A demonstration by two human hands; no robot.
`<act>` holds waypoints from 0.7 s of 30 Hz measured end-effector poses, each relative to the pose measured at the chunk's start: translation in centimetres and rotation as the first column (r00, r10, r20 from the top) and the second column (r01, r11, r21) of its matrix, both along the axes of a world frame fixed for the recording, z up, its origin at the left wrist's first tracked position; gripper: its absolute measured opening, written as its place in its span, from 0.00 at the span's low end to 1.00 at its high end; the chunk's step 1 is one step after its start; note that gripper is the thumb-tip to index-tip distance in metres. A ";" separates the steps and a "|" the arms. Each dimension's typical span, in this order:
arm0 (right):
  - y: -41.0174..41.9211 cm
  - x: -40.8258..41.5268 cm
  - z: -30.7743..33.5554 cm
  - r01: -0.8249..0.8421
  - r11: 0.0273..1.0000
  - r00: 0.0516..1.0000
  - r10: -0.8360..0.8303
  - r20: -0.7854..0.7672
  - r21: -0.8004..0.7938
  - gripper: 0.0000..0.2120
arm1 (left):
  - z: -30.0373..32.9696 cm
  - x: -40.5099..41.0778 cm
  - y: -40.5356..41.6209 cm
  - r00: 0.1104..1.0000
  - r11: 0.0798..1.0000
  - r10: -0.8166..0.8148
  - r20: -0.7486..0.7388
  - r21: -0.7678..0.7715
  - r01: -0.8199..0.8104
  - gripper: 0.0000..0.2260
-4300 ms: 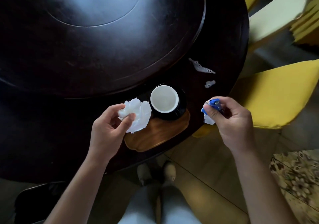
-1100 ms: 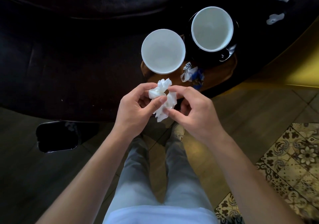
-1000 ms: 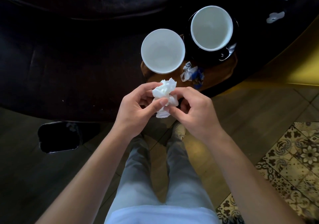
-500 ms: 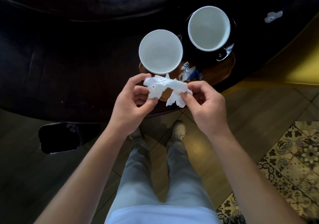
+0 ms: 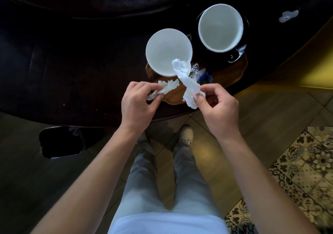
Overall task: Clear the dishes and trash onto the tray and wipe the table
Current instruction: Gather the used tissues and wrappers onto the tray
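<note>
The white tissue is torn in two. My left hand (image 5: 137,105) pinches the smaller tissue piece (image 5: 162,89). My right hand (image 5: 217,107) pinches the longer tissue piece (image 5: 187,82), whose end reaches up over the white bowl (image 5: 168,51). Both hands hover at the near edge of the wooden tray (image 5: 232,73). On the tray stand the bowl, a white cup (image 5: 220,27) on a black saucer (image 5: 207,53), and a blue and silver wrapper (image 5: 201,73).
The dark round table (image 5: 72,62) carries two white spills or scraps (image 5: 288,15) at its far right. A yellow chair seat (image 5: 313,71) is on the right. A black bin (image 5: 61,141) sits on the floor at left, and patterned tiles (image 5: 306,170) lie at right.
The crumpled tissue held between both hands has been pulled apart into two pieces. My hands have moved apart and up toward the tray. Earlier, a second bowl and the wrapper arrived on the tray.
</note>
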State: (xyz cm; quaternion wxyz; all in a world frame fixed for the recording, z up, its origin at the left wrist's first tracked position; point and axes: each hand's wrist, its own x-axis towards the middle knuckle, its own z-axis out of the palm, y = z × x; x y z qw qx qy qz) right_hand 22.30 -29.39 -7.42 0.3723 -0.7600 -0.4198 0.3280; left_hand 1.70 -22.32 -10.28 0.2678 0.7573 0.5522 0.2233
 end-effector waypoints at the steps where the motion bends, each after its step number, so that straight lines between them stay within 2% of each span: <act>1: -0.1 0.0 -0.1 -0.003 1.000 1.000 0.003 0.000 0.001 0.12 | -0.2 0.2 0.1 1.000 1.000 0.006 -0.020 0.019 -0.006 0.09; 5: -0.3 -0.1 -0.3 -0.019 1.000 1.000 0.019 0.010 0.000 0.11 | -0.8 0.7 0.4 0.996 0.998 0.035 -0.078 0.053 -0.031 0.10; 9: -0.4 0.0 -0.6 -0.032 0.999 0.998 0.031 0.045 0.023 0.11 | -0.9 0.7 0.5 0.997 0.999 0.041 -0.060 0.006 -0.040 0.15; 12: -0.3 -0.1 -1.1 -0.082 0.994 0.983 0.069 0.168 0.069 0.10 | -0.7 0.2 0.3 0.999 0.999 0.033 -0.043 -0.027 -0.034 0.17; 18: 0.9 -0.8 -1.6 -0.127 0.975 0.922 0.047 0.384 0.185 0.06 | -1.1 -0.6 0.0 0.997 0.997 0.057 -0.053 -0.039 -0.059 0.13; 21: 1.2 -0.8 -1.9 -0.124 0.969 0.897 0.017 0.442 0.214 0.05 | -0.9 -0.4 0.1 0.997 0.997 0.072 -0.020 -0.039 -0.073 0.11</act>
